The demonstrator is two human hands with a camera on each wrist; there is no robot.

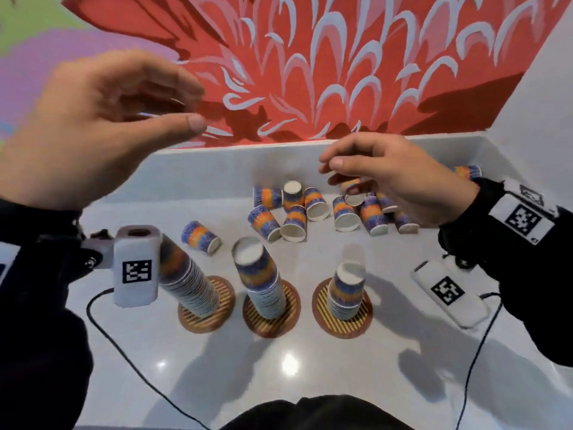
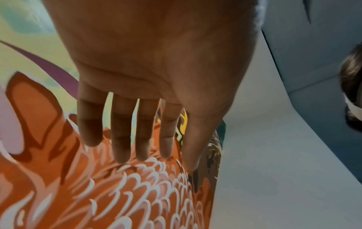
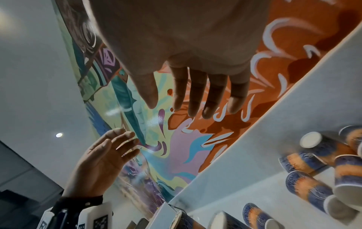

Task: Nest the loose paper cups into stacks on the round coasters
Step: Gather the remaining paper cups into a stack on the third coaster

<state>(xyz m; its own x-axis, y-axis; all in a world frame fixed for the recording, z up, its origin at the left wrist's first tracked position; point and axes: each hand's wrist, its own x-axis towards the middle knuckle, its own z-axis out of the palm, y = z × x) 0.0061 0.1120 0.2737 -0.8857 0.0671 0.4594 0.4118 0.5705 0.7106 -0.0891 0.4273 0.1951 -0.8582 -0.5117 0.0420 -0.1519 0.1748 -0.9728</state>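
Three stacks of upside-down blue-and-orange paper cups stand on round striped coasters: a tall leaning left stack (image 1: pixel 192 283), a middle stack (image 1: pixel 260 280) and a short right stack (image 1: pixel 345 290). Several loose cups (image 1: pixel 294 212) lie on their sides behind them, also in the right wrist view (image 3: pixel 309 186). One cup (image 1: pixel 201 237) lies alone near the left stack. My left hand (image 1: pixel 195 107) (image 2: pixel 156 161) is raised high at the left, fingers straight, holding nothing. My right hand (image 1: pixel 330 169) (image 3: pixel 172 108) hovers over the right part of the pile, fingers extended and empty.
The grey table (image 1: pixel 279 367) ends at a raised back ledge (image 1: pixel 279 147) under a red mural wall. A white wall closes the right side, with one more cup (image 1: pixel 469 172) near it. Black cables (image 1: pixel 124 352) cross the table's front. A white marker block (image 1: pixel 449 293) is below my right wrist.
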